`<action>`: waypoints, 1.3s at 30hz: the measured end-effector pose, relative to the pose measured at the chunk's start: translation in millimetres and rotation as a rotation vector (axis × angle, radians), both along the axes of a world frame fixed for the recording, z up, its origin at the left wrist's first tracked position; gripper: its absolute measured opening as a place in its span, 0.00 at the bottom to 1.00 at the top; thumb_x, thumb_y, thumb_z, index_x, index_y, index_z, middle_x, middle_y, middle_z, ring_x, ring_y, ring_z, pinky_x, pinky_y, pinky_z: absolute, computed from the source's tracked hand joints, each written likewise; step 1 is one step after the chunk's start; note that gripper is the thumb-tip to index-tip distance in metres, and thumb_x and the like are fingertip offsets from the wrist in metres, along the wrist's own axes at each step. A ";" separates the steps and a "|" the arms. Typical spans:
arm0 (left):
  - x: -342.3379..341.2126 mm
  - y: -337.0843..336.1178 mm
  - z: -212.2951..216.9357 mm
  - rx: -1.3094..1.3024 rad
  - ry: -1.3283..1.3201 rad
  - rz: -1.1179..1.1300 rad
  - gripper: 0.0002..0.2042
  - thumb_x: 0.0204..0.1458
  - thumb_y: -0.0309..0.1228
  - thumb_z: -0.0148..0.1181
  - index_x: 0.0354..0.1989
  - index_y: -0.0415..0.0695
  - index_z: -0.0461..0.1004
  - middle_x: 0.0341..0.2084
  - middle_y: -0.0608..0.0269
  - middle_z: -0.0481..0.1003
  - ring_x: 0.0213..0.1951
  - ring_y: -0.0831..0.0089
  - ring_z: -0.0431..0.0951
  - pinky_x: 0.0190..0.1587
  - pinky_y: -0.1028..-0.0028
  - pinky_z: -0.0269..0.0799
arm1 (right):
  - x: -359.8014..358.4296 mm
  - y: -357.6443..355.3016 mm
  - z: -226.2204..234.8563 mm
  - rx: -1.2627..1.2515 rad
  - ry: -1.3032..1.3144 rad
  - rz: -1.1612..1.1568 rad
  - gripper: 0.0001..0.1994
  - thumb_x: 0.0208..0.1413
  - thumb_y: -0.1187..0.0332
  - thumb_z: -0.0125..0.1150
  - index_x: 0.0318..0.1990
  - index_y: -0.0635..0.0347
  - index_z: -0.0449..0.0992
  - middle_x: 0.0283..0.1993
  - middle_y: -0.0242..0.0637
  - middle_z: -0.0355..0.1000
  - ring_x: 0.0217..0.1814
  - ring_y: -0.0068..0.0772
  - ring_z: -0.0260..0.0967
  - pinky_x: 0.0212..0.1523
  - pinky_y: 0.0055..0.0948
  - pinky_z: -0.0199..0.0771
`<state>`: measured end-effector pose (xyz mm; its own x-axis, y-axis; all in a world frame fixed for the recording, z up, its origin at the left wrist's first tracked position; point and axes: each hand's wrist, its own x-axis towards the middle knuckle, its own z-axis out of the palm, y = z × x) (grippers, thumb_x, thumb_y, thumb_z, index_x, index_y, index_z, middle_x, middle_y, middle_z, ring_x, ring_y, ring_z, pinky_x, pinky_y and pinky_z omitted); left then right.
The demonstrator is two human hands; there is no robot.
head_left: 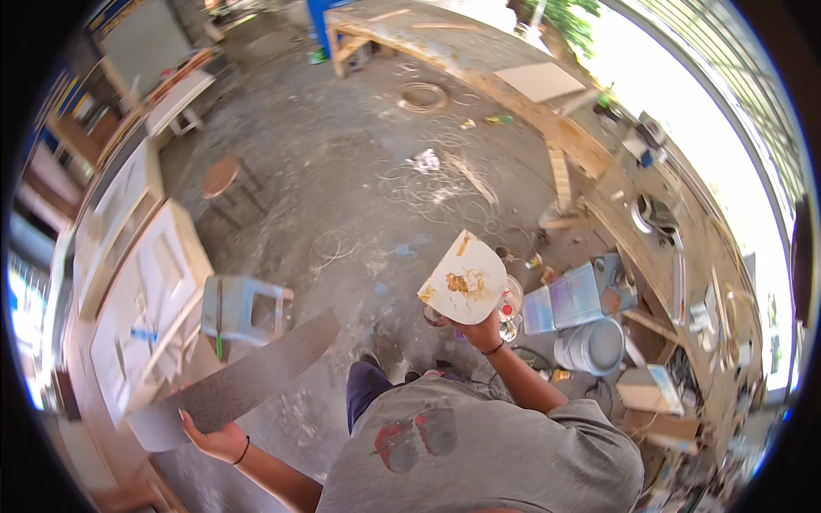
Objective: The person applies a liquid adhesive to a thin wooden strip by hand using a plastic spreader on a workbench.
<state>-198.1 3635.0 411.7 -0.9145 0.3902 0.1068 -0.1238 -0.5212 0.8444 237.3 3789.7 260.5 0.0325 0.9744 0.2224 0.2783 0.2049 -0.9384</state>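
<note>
My left hand (215, 439) is closed on the lower end of a long, thin grey-brown strip (248, 386), perhaps laminate or veneer. The strip slants up to the right, over the floor. In my right hand (481, 332) is a flat off-white piece of board (464, 278) with one rounded side, gripped at its near edge. Brown stains, like dried glue, mark its middle and corners. The fingers beneath the board are partly hidden. Just beyond that hand, small containers stand on the floor, one with a red spot (506, 309).
White-faced wooden panels (150, 316) and a pale blue plastic stool (246, 308) stand at left, a round-topped stool (222, 176) beyond. Tangled thin strands (445, 184) litter the floor. A cluttered wooden workbench (650, 231) runs along the right, near a white bucket (592, 346).
</note>
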 end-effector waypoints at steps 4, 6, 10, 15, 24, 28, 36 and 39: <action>-56.0 121.8 -24.9 -0.010 0.003 -0.180 0.30 0.59 0.41 0.50 0.66 0.35 0.61 0.60 0.43 0.67 0.62 0.53 0.66 0.65 0.55 0.61 | -10.8 57.0 -19.1 0.040 -0.191 -0.200 0.24 0.41 0.71 0.76 0.48 0.62 0.79 0.48 0.39 0.80 0.50 0.32 0.78 0.52 0.31 0.75; -76.9 187.0 -30.1 -0.015 0.004 -0.233 0.30 0.58 0.42 0.50 0.66 0.36 0.62 0.61 0.44 0.66 0.63 0.53 0.66 0.65 0.55 0.60 | -16.0 84.2 -38.2 -0.037 -0.109 -0.271 0.25 0.40 0.70 0.77 0.49 0.64 0.77 0.48 0.39 0.79 0.50 0.32 0.77 0.52 0.32 0.75; -111.3 327.4 -19.0 0.017 -0.040 -0.329 0.30 0.59 0.42 0.49 0.66 0.37 0.62 0.61 0.44 0.67 0.63 0.54 0.66 0.65 0.55 0.59 | -28.1 131.2 -43.8 -0.230 0.105 -0.441 0.31 0.40 0.67 0.79 0.53 0.66 0.73 0.50 0.40 0.77 0.51 0.33 0.75 0.52 0.32 0.74; -127.0 498.0 -0.9 0.055 -0.011 -0.531 0.28 0.58 0.40 0.50 0.66 0.38 0.61 0.60 0.47 0.67 0.60 0.55 0.69 0.63 0.54 0.62 | -47.6 209.0 -6.3 -0.118 0.025 -0.637 0.24 0.40 0.71 0.76 0.47 0.69 0.76 0.44 0.40 0.79 0.48 0.31 0.77 0.51 0.31 0.74; -89.7 740.7 20.8 0.158 0.037 -0.560 0.30 0.56 0.34 0.55 0.68 0.42 0.57 0.58 0.51 0.68 0.58 0.51 0.70 0.60 0.52 0.66 | -31.6 411.4 -48.3 0.020 -0.032 -0.873 0.32 0.37 0.69 0.78 0.54 0.67 0.73 0.50 0.41 0.76 0.51 0.35 0.74 0.55 0.34 0.70; -106.2 841.1 0.5 0.173 -0.006 -0.571 0.30 0.57 0.35 0.55 0.68 0.42 0.56 0.59 0.51 0.67 0.58 0.51 0.70 0.60 0.52 0.66 | -17.8 539.4 -43.8 0.098 0.014 -0.854 0.33 0.37 0.70 0.77 0.55 0.67 0.72 0.51 0.42 0.76 0.51 0.35 0.73 0.56 0.33 0.70; -117.3 993.9 2.2 0.057 -0.039 -0.492 0.28 0.59 0.41 0.51 0.66 0.39 0.61 0.61 0.54 0.66 0.63 0.55 0.66 0.61 0.52 0.65 | 27.4 798.1 42.5 0.274 0.002 -0.793 0.28 0.40 0.71 0.78 0.51 0.68 0.75 0.47 0.40 0.77 0.48 0.31 0.74 0.51 0.33 0.73; -125.4 1065.4 -15.7 0.043 -0.077 -0.485 0.28 0.59 0.42 0.51 0.65 0.38 0.63 0.61 0.52 0.67 0.62 0.55 0.67 0.62 0.52 0.65 | 44.3 879.8 79.5 0.409 0.118 -0.774 0.28 0.43 0.75 0.76 0.54 0.68 0.72 0.51 0.40 0.75 0.51 0.32 0.73 0.53 0.35 0.73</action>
